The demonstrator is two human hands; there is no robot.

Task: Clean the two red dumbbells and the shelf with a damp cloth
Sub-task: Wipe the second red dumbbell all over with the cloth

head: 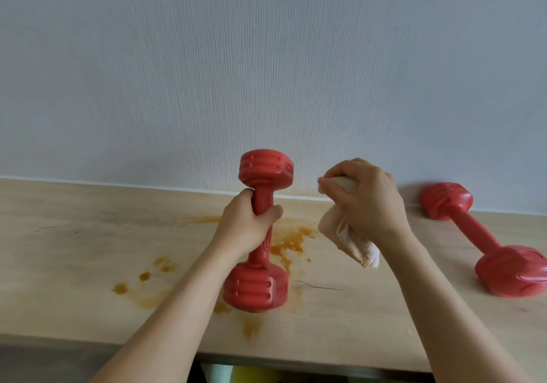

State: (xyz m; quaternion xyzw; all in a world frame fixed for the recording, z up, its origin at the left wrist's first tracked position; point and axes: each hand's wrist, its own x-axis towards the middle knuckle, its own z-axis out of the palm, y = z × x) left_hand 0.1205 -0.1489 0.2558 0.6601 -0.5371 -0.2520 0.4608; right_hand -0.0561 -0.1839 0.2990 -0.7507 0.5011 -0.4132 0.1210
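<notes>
Fingers [273,211] round upright dumbbell [260,231]; long axis vertical

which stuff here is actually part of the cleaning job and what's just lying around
Part of the job:
- upright dumbbell, gripped by the left hand
- cloth, gripped by the right hand
- second dumbbell, lying on the shelf by the wall
- shelf with its orange stains

Just lying about:
- things below the shelf edge, too hidden to identify

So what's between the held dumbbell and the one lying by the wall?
Head view: the right hand gripping the cloth, then bare shelf.
</notes>
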